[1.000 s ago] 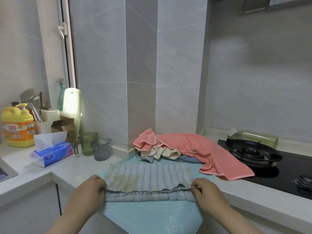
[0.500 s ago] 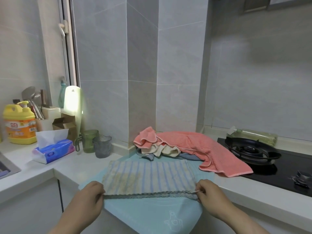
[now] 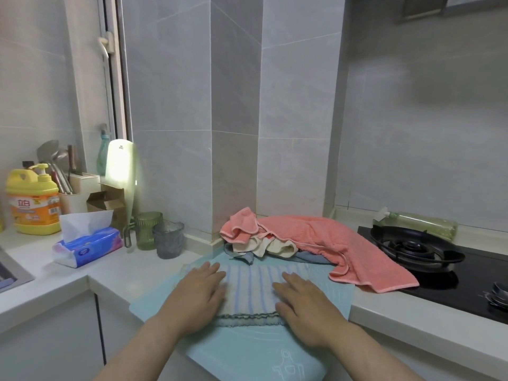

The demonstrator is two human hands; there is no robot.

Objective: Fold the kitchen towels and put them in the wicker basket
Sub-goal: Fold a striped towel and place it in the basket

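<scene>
Head view: striped towel [image 3: 250, 292] pressed flat on the blue mat [image 3: 247, 350] by both hands.
The striped towel is laid at the centre of the blue mat, which is spread on the worktop [image 3: 137, 273] corner; two frilled hems are seen stacked at its near edge. The left hand [image 3: 198, 295] is placed palm-down on the towel's left part and the right hand [image 3: 305, 306] on its right part, fingers straight, nothing grasped. A pink towel [image 3: 330, 243] is heaped over a cream cloth [image 3: 272, 247] at the mat's far edge. A gas hob [image 3: 412, 248] is located right of the mat. Two glass tumblers [image 3: 168, 239] and a tissue pack [image 3: 88, 246] are set left of the mat.
</scene>
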